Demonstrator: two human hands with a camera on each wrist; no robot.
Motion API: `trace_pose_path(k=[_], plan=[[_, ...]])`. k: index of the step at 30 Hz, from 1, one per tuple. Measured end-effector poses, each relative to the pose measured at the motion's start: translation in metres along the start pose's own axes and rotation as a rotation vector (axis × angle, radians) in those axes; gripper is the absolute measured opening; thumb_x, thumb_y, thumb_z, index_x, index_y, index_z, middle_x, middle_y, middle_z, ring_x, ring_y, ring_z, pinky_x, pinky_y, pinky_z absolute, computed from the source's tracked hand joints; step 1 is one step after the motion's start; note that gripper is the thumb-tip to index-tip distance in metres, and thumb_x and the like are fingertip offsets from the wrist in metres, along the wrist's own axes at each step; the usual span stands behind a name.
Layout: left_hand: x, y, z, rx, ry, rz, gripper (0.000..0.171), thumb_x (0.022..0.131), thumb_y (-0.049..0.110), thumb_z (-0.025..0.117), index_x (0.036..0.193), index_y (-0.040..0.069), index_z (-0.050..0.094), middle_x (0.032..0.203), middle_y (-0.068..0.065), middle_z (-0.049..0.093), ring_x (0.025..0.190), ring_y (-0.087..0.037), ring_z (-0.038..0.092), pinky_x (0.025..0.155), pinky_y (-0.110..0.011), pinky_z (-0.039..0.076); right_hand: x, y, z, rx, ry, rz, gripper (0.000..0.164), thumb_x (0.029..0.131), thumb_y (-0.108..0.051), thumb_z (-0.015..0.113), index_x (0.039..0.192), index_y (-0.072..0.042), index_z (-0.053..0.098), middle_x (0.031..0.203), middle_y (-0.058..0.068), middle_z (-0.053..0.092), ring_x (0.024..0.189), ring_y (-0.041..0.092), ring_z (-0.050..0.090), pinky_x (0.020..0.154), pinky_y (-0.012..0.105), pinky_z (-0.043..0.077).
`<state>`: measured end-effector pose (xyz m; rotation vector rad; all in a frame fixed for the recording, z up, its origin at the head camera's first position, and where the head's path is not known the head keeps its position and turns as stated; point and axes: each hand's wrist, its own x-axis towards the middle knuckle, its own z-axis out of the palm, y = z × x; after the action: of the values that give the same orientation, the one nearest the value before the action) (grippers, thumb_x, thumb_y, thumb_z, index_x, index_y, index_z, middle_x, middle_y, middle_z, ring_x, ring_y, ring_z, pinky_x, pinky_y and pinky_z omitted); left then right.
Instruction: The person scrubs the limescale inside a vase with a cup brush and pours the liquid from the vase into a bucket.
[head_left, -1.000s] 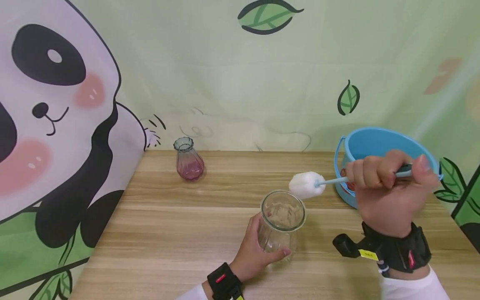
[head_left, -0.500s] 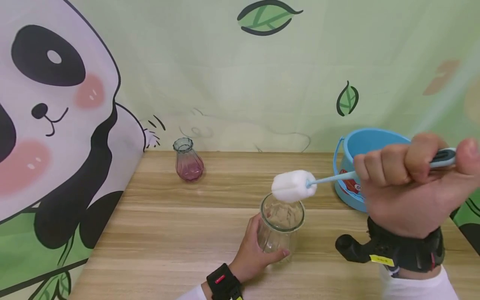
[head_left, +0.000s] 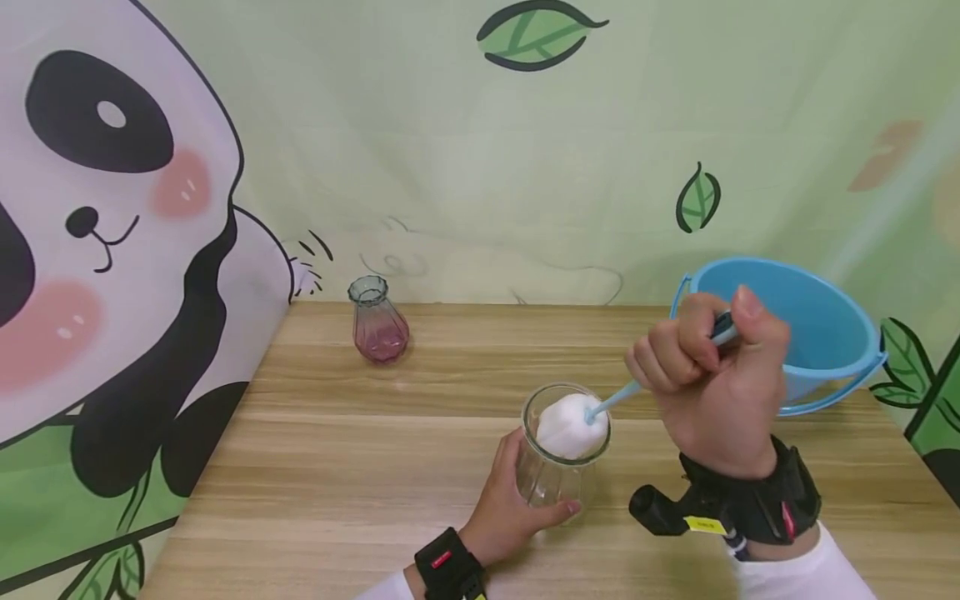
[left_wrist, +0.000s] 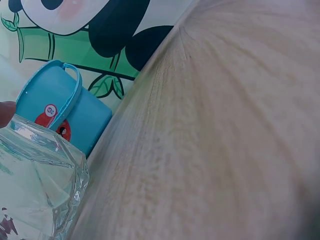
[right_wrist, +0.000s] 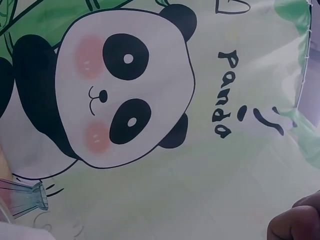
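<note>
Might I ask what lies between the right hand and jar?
In the head view, a brush's blue stem joins the right hand to a sponge within the jar's rim.

Pale green panda-print backdrop [head_left: 450,150] behind a wood-grain tabletop [head_left: 300,467].

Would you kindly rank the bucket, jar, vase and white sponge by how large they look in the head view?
1. Bucket
2. Jar
3. Vase and white sponge: too alike to rank
</note>
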<state>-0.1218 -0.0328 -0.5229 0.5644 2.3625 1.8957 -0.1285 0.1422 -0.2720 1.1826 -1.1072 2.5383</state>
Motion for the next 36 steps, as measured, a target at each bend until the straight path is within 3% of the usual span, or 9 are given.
trace_pose_path(k=[7, 11, 15, 18, 22, 29, 36], plan=[[-0.001, 0.004, 0.000, 0.009, 0.020, 0.026, 0.095, 0.070, 0.036, 0.086, 0.145, 0.031, 0.028, 0.137, 0.001, 0.038, 0.124, -0.019, 0.037, 0.099, -0.059, 0.033, -0.004, 0.019, -0.004, -0.092, 0.021, 0.035, 0.044, 0.102, -0.023, 0.019, 0.060, -0.012, 0.021, 0.051, -0.004, 0.016, 0.040, 0.007, 0.017, 0.037, 0.024, 0.009], [0.000, 0.005, 0.000, 0.015, 0.028, 0.035, 0.095, 0.069, 0.042, 0.086, 0.144, 0.034, 0.028, 0.136, 0.005, 0.038, 0.124, -0.016, 0.038, 0.100, -0.055, 0.034, -0.007, 0.030, -0.008, -0.132, 0.018, 0.066, 0.044, 0.103, -0.022, 0.017, 0.060, -0.011, 0.022, 0.050, -0.003, 0.017, 0.039, 0.008, 0.018, 0.036, 0.026, 0.010], [-0.003, 0.023, -0.003, 0.004, 0.027, 0.031, 0.092, 0.070, 0.039, 0.086, 0.144, 0.033, 0.030, 0.136, 0.004, 0.039, 0.123, -0.015, 0.038, 0.101, -0.054, 0.034, -0.011, 0.039, -0.010, -0.178, 0.022, 0.088, 0.045, 0.103, -0.021, 0.016, 0.060, -0.011, 0.023, 0.050, -0.002, 0.018, 0.038, 0.010, 0.020, 0.035, 0.027, 0.012], [-0.006, 0.038, -0.006, -0.009, 0.023, 0.022, 0.091, 0.071, 0.029, 0.086, 0.144, 0.025, 0.031, 0.135, -0.001, 0.040, 0.122, -0.018, 0.039, 0.101, -0.056, 0.033, -0.016, 0.046, -0.012, -0.197, 0.019, 0.099, 0.045, 0.104, -0.020, 0.016, 0.060, -0.011, 0.024, 0.050, -0.002, 0.018, 0.039, 0.010, 0.020, 0.035, 0.028, 0.012], [-0.004, 0.031, -0.005, 0.001, 0.022, 0.024, 0.093, 0.071, 0.030, 0.086, 0.145, 0.020, 0.031, 0.135, -0.001, 0.039, 0.122, -0.018, 0.039, 0.100, -0.056, 0.033, -0.023, 0.055, -0.014, -0.209, 0.008, 0.117, 0.045, 0.104, -0.019, 0.015, 0.061, -0.010, 0.023, 0.051, -0.001, 0.017, 0.040, 0.010, 0.019, 0.036, 0.029, 0.011], [0.000, 0.004, -0.001, 0.038, 0.015, 0.015, 0.096, 0.069, 0.048, 0.084, 0.145, 0.036, 0.026, 0.136, 0.007, 0.038, 0.121, -0.014, 0.039, 0.100, -0.050, 0.035, -0.033, 0.070, -0.017, -0.238, 0.016, 0.184, 0.042, 0.104, -0.014, 0.013, 0.063, -0.009, 0.024, 0.052, 0.001, 0.018, 0.041, 0.013, 0.018, 0.037, 0.031, 0.011], [-0.001, 0.001, 0.000, 0.018, 0.010, 0.007, 0.096, 0.069, 0.050, 0.084, 0.144, 0.038, 0.025, 0.136, 0.005, 0.038, 0.120, -0.013, 0.039, 0.099, -0.048, 0.036, -0.038, 0.076, -0.017, -0.260, 0.000, 0.256, 0.040, 0.103, -0.010, 0.015, 0.065, -0.006, 0.028, 0.054, 0.001, 0.022, 0.041, 0.015, 0.020, 0.036, 0.034, 0.012]])
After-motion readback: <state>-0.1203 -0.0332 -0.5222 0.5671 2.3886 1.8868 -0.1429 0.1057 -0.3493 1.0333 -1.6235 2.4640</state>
